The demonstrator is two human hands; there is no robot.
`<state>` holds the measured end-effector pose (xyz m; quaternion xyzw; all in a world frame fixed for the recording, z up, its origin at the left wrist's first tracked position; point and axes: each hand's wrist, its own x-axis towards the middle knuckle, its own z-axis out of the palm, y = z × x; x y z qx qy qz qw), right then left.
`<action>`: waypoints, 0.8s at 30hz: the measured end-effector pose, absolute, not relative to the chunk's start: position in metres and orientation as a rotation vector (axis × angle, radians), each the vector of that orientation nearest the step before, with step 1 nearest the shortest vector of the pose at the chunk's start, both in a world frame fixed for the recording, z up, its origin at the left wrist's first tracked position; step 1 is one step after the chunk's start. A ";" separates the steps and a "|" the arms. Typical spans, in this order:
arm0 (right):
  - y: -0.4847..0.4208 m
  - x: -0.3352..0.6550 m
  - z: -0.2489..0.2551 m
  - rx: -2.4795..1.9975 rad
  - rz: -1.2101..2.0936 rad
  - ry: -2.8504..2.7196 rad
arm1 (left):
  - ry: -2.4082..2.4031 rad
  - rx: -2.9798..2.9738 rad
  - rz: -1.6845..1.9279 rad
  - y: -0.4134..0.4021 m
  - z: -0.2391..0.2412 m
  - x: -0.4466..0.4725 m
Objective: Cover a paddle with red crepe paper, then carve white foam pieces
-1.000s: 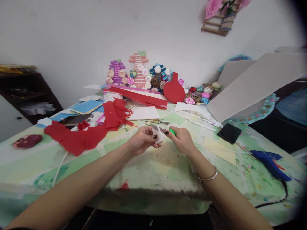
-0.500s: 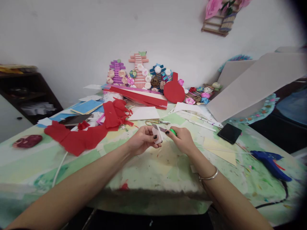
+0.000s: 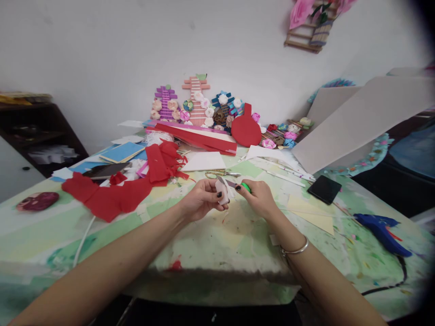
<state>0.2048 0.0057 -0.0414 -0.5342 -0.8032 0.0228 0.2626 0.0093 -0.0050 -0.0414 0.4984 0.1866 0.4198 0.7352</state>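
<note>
My left hand (image 3: 203,199) pinches a small white piece (image 3: 222,192) between thumb and fingers; it looks like foam or card, but I cannot tell which. In my right hand (image 3: 258,195) is a knife with a green handle (image 3: 246,186), its grey blade (image 3: 231,183) pointing left and touching the white piece. A thin strip stands partly away from the piece along the blade. Both hands are above the middle of the table. Just beyond them lies a pair of scissors (image 3: 219,174) with gold-coloured handles.
Red crepe paper (image 3: 113,201) lies to the left, near a dark red pouch (image 3: 37,201). A blue glue gun (image 3: 382,231) and a black phone (image 3: 324,189) are on the right. Behind stand a red round cutout (image 3: 246,130), paper-flower crafts (image 3: 197,102) and a white board (image 3: 360,113).
The thin strip at the blade has come slightly further away from the white piece. Both hands stay in nearly the same place.
</note>
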 end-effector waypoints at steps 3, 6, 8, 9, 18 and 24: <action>0.006 0.205 -0.043 -1.446 0.058 -2.179 | 0.412 1.095 0.920 -0.004 -0.042 0.009; 0.006 0.204 -0.043 -1.449 0.043 -2.180 | 0.418 1.093 0.916 -0.002 -0.044 0.009; 0.005 0.203 -0.043 -1.442 0.037 -2.181 | 0.423 1.093 0.897 -0.002 -0.045 0.010; 0.004 0.202 -0.042 -1.435 0.036 -2.184 | 0.427 1.092 0.882 -0.002 -0.045 0.010; -0.002 0.197 -0.039 -1.393 0.020 -2.199 | 0.446 1.112 0.830 -0.003 -0.050 0.012; 0.004 0.204 -0.042 -1.426 0.022 -2.190 | 0.400 1.142 0.851 -0.001 -0.047 0.010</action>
